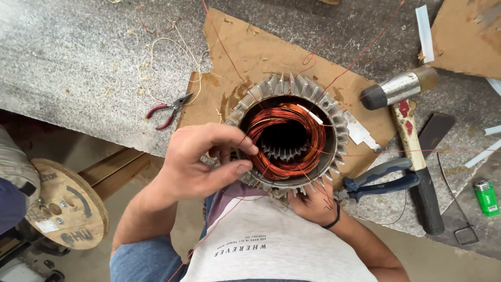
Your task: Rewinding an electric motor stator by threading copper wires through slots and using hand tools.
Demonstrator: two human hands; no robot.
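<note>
A finned grey motor stator (334, 117) stands on brown cardboard (250, 52) at the bench's near edge, its bore packed with copper wire coils (308, 141). My left hand (201, 162) rests on the stator's left rim, thumb and fingers pinched on a thin copper wire at the coil. My right hand (313, 201) presses against the stator's near underside, mostly hidden beneath it, with a black band on the wrist. Thin red wire strands run from the coils across the bench and down over my shirt.
Red-handled pliers (166, 110) lie left of the cardboard. To the right are a mallet (412, 130), blue-grey pliers (381, 180), a dark flat piece (434, 130), a green lighter (486, 197) and white strips (424, 25). A wooden cable spool (62, 203) sits on the floor at left.
</note>
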